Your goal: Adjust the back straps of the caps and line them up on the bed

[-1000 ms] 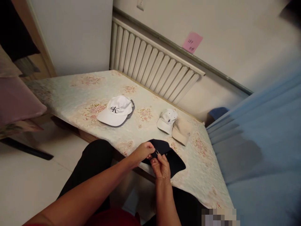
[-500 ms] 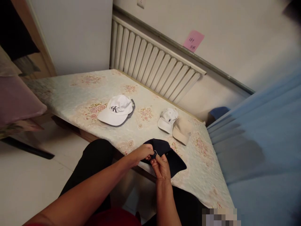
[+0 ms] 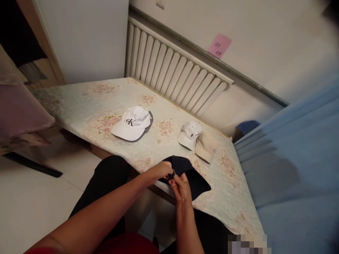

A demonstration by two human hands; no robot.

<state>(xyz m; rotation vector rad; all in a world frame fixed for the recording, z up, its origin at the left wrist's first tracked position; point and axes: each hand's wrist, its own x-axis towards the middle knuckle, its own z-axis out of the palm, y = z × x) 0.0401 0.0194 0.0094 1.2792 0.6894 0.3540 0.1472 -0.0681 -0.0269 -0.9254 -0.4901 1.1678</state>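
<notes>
Through the head camera I have both hands together on a dark navy fabric cap (image 3: 182, 165), which sits at the near edge of a table with a pale green floral cloth (image 3: 79, 102), presumably because there it is within easy reach of both. My left hand (image 3: 164, 171) is curled closed on the cap's edge, beside a small bright metal clasp (image 3: 174, 172); my right hand (image 3: 181, 187) has thumb and fingertips pinched together just across from it. I judge this opposed grip steadies the small fastening; exactly what lies between the fingertips I cannot tell. The other headwear lies farther back, apart from the work: a white cap with black letters (image 3: 131, 123) overlapping a grey one (image 3: 148, 129), perhaps stacked to save room, and a white cap with a small dark emblem (image 3: 190, 134) against a plain beige cap (image 3: 205, 148).
</notes>
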